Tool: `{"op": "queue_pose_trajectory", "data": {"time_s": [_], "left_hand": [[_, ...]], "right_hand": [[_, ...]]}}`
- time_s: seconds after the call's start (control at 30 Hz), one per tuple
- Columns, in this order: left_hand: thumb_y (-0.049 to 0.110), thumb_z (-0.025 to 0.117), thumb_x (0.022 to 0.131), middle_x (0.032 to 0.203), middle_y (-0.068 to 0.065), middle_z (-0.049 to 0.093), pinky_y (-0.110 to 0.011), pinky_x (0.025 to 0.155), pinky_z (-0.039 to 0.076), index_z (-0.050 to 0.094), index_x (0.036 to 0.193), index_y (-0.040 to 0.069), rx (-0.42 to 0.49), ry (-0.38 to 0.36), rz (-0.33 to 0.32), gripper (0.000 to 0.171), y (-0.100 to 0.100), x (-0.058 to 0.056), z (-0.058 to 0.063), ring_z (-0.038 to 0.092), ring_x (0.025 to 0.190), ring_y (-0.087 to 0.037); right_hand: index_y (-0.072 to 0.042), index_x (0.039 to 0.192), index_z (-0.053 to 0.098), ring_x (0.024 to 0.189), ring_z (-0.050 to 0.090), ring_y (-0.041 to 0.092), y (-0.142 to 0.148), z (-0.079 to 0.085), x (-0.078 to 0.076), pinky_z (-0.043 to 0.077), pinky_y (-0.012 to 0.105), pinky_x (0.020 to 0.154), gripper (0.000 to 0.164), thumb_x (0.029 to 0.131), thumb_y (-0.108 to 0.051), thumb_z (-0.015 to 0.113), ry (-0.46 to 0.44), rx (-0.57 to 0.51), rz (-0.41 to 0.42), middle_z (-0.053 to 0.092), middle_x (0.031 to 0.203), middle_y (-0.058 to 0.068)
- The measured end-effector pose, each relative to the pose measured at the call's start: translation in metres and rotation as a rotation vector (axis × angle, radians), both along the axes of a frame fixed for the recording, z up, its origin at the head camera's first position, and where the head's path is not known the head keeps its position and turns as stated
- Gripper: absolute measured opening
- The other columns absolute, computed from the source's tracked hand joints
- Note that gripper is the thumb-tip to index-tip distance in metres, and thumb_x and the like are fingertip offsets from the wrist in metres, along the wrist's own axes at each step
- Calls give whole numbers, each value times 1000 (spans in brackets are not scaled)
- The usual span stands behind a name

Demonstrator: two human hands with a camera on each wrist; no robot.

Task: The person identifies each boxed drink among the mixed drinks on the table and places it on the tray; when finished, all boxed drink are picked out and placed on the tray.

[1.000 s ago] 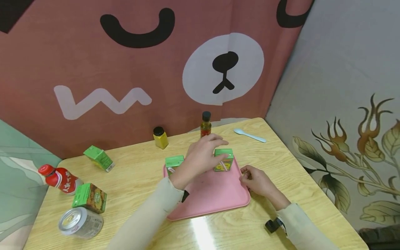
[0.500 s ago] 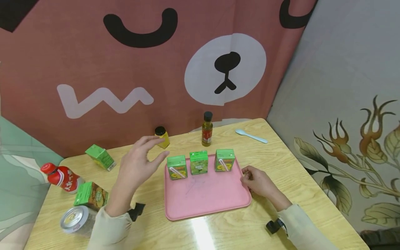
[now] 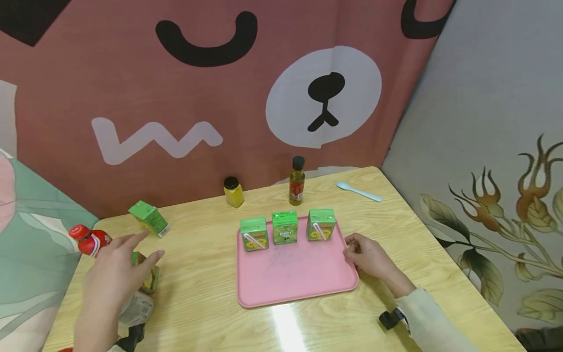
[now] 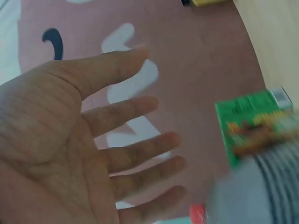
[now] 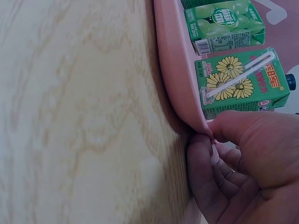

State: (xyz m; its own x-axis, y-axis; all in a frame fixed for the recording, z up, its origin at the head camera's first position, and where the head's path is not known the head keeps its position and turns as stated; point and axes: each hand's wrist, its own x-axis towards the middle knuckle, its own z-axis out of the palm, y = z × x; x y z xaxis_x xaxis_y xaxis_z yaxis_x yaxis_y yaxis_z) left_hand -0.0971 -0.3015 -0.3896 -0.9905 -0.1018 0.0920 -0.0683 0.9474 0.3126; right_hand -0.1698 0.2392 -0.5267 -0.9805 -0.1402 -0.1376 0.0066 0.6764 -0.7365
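Observation:
My left hand [image 3: 110, 278], fingers spread and holding nothing, hovers at the left of the table in the head view. Below it, partly covered, are a brown-and-green drink carton [image 3: 153, 281] and a silver can [image 3: 138, 309]. A red-capped bottle [image 3: 89, 239] stands just beyond the fingers. My right hand [image 3: 369, 256] pinches the right rim of a pink tray [image 3: 299, 274] between thumb and curled fingers, plain in the right wrist view. Along the tray's far side stand three green drink boxes: a left one [image 3: 255, 235], a middle one [image 3: 285, 229] and a right one [image 3: 320, 226].
Another green carton [image 3: 149, 218] lies tilted at the back left. Along the back edge stand a yellow jar with a black lid [image 3: 233, 192] and a dark-capped sauce bottle [image 3: 296, 182]. A pale blue spoon [image 3: 358, 191] lies at the back right, near the wall.
My left hand has swung left from above the tray to the carton and can, uncovering the middle drink box on the tray. My right hand has stayed at the tray's rim.

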Motion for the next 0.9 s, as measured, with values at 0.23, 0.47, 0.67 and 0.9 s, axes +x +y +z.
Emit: {"op": "queue_pose_trajectory", "data": {"time_s": [0.23,0.47,0.67,0.9], "left_hand": [[49,66,96,135,-42,40,-76,77,41,47,144,-5,-8,-189,44,74,-32,7,-14,41,115,-64],[25,66,99,134,-43,38,-78,81,40,45,144,-6,13,-242,-4,58,-39,2,-23,41,117,-65],[23,68,98,134,-43,35,-77,81,41,43,146,-6,26,-280,10,62,-39,-2,-26,39,122,-63],[14,74,91,138,-38,40,-76,76,43,50,144,-1,4,-209,-2,60,-32,-5,-26,41,122,-61]], "right_hand": [[2,121,62,64,59,15,0,-4,2,52,30,53,28,95,-9,66,-6,-5,26,61,84,3],[1,121,62,64,59,15,1,-3,2,52,30,53,28,95,-8,66,10,4,7,62,83,3],[2,122,62,64,59,15,2,-3,1,52,30,52,29,95,-8,66,2,-7,9,62,84,3],[1,121,62,64,59,15,3,-1,2,52,30,52,28,95,-9,67,9,-5,3,61,83,2]]}}
